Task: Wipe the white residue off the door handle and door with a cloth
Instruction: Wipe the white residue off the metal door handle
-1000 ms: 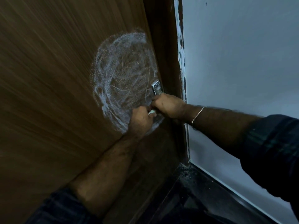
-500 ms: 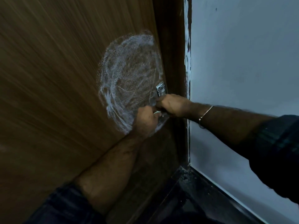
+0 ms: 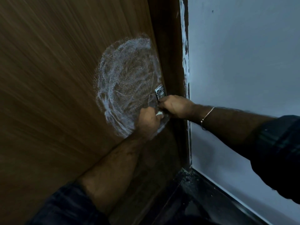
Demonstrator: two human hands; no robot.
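A brown wooden door (image 3: 61,88) carries a large round smear of white residue (image 3: 126,78) beside its right edge. The metal door handle (image 3: 159,92) sits at the smear's right rim, and only its upper end shows. My right hand (image 3: 175,106) grips the handle from the right and hides the rest of it. My left hand (image 3: 148,122) is curled against the door just below and left of the handle. A small white bit of cloth (image 3: 159,113) peeks out between its fingers, with most of the cloth hidden.
The dark door frame (image 3: 172,62) runs along the door's right edge, with white paint smears where it meets the pale wall (image 3: 243,62). A dark floor and skirting (image 3: 203,200) lie at the lower right.
The view has swung slightly. Both hands stay at the handle, and my left hand has edged a little closer to my right hand. The residue looks the same.
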